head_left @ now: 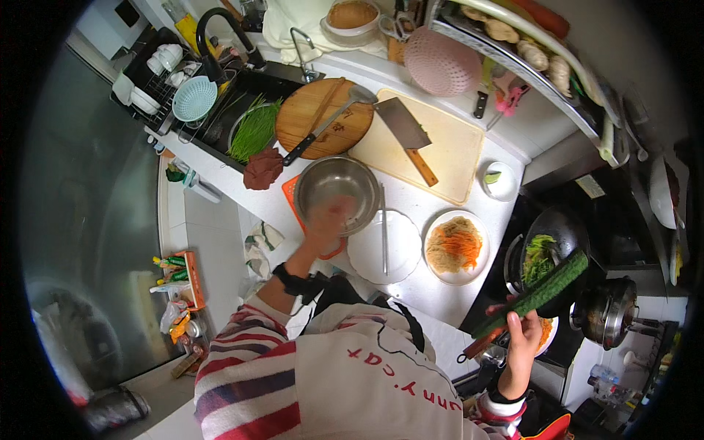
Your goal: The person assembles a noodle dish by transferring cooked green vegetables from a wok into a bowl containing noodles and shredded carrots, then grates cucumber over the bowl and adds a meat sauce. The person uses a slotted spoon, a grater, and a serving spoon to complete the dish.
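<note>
A long dark green cucumber [551,284] is gripped in my right hand [522,342], tilted up to the right in front of the stove. Its far end overlaps the rim of a black wok [563,229] with green vegetable pieces inside. My left hand [328,218], smeared by motion, is over the near side of a steel bowl [334,176]; its fingers cannot be made out. Right of that bowl, a white scalloped plate [367,257] has a pair of chopsticks [384,231] lying across it. Beyond it stands a plate of orange and pale shreds [456,248].
A cleaver [405,123] lies on the cream cutting board [458,158]. On the left, a ladle [330,125] rests across a round wooden board [293,125], beside green stalks [254,128] at the sink. A lidded pot [614,312] stands at the right. A loaded shelf [528,70] overhangs the counter.
</note>
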Demonstrator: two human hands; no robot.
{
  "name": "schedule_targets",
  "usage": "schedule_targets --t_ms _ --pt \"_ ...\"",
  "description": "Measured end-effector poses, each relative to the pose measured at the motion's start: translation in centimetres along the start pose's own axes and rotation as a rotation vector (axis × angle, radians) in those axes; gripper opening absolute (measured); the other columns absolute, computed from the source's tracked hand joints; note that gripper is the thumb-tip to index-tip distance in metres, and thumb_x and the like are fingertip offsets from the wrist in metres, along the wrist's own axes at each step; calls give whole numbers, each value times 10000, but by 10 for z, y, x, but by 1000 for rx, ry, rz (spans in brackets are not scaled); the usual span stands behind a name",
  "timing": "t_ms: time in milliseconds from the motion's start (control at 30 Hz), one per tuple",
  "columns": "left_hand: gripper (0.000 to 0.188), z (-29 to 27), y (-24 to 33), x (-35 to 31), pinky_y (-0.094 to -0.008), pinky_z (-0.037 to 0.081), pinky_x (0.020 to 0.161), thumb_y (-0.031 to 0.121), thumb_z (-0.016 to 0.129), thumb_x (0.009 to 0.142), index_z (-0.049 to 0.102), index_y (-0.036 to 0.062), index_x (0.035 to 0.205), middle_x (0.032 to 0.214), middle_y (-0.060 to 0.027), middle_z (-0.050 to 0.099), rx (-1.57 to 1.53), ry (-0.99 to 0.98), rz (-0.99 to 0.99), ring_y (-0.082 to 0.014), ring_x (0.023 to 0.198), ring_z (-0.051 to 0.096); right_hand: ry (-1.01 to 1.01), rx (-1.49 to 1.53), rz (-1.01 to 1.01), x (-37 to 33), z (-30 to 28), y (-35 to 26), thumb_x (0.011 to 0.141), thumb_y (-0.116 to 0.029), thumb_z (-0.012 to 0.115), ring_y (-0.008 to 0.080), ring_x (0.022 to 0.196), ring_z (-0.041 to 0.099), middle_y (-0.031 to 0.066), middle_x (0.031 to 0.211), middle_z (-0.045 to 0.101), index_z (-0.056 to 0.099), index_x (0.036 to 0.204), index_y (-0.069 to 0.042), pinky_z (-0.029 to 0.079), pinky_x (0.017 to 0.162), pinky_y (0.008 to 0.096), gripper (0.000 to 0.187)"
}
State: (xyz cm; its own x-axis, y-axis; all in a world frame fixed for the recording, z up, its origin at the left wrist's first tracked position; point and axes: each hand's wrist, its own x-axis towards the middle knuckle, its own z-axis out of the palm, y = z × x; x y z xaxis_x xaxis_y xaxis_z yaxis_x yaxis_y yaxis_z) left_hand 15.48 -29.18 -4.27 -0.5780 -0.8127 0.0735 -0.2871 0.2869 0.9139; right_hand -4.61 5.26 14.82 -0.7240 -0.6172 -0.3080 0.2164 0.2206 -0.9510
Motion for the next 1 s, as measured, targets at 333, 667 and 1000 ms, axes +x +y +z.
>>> schedule_targets --t_ms 333,667,1000 --pt "404 -61 -144 -72 -324 569 588 342 709 774 576 -20 895 825 -154 668 -457 -143 -1127 -248 683 671 201 5 -15 3 96 34 918 -147 526 220 752 636 155 854 638 515 1086 56 518 705 326 263" --pt "309 -81 -147 -49 -375 543 755 270 607 850 565 21 1029 925 -182 656 -719 -379 -1213 -289 859 656 291 89 195 22 154 72 902 -128 574 185 713 652 116 798 653 542 977 43 515 658 273 190" --pt "273 -72 -126 -30 -404 533 736 251 618 859 569 74 1061 870 -66 623 -875 -399 -1182 -235 805 631 138 176 180 33 154 90 897 -113 586 130 684 621 78 776 632 541 996 61 502 646 242 205"
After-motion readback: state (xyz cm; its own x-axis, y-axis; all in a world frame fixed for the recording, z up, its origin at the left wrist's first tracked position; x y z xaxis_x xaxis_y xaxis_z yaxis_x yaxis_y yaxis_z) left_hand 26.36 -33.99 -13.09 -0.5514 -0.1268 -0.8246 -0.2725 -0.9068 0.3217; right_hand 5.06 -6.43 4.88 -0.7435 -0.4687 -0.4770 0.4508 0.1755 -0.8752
